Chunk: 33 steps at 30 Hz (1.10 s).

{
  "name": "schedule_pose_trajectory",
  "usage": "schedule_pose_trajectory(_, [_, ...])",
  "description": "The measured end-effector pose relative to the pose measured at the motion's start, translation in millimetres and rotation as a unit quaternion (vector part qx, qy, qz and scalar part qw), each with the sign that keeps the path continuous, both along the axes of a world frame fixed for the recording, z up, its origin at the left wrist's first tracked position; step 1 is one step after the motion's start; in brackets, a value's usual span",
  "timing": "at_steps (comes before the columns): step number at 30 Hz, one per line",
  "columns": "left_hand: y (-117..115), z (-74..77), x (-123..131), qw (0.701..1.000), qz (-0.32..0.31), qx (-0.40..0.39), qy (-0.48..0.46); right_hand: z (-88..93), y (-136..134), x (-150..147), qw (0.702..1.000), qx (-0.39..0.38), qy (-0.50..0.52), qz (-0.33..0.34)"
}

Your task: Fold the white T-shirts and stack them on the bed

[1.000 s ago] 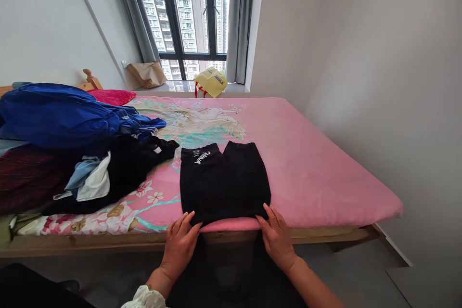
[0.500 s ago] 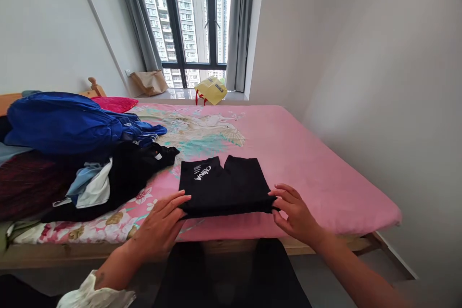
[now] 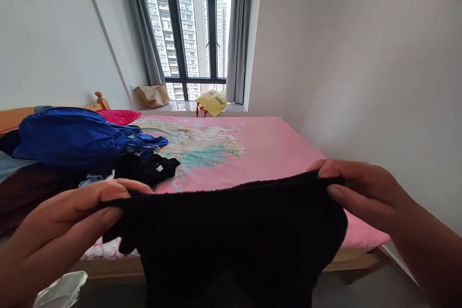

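Observation:
Black shorts hang in front of me, lifted above the near edge of the bed and stretched sideways between my hands. My left hand pinches the left end of the top edge between thumb and fingers. At the right end, my right hand grips the same edge, with the thumb on the near side. The lower part of the shorts runs out of view at the bottom. The white print seen on them earlier is hidden now.
A pink bed sheet with a bird print covers the bed. Heaped on the left are blue clothing and a black garment. A red pillow lies behind. On the windowsill are a brown paper bag and a yellow bag.
The black shorts, lying folded on the bed half a second ago, have been picked up by their near edge and raised toward me. My view has tilted upward.

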State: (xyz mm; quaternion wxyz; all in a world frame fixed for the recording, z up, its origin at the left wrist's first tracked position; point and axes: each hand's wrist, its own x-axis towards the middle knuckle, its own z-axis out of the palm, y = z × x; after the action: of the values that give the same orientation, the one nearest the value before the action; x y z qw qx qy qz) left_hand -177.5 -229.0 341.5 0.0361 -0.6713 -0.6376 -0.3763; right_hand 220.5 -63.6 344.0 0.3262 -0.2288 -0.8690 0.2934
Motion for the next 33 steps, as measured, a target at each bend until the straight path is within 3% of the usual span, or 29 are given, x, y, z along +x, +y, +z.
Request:
schedule_pose_trajectory(5, [19.0,-21.4,5.8,0.99,-0.027,-0.103,-0.089,-17.8,5.8,-16.2,0.995,-0.075,-0.018,-0.068])
schedule_pose_trajectory(11, [17.2,-50.0,11.7,0.947,-0.032,-0.187,-0.258,-47.7,-1.5,-14.4,0.984,-0.169,-0.023,-0.056])
schedule_pose_trajectory(15, [6.0,-78.3,11.2,0.917,-0.046,-0.221,-0.328,-71.7,-13.0,-9.1,0.975,-0.217,-0.024,-0.031])
schedule_pose_trajectory(20, [-17.7,-112.6,12.9,0.942,-0.037,-0.178,-0.283,-94.7,-34.0,-6.1,0.974,-0.222,-0.038,-0.036])
schedule_pose_trajectory(27, [-30.5,-121.9,13.6,0.946,0.007,-0.205,-0.253,-104.9,-38.7,-8.3,0.976,-0.206,-0.035,-0.055])
schedule_pose_trajectory(31, [-26.7,-125.9,10.4,0.927,0.005,-0.231,-0.296,-115.6,-32.6,-14.4,0.956,-0.289,-0.036,-0.036])
schedule_pose_trajectory(33, [-28.2,-126.8,9.2,0.896,-0.005,-0.248,-0.37,-118.3,-32.8,-17.3,0.931,-0.364,-0.011,-0.022])
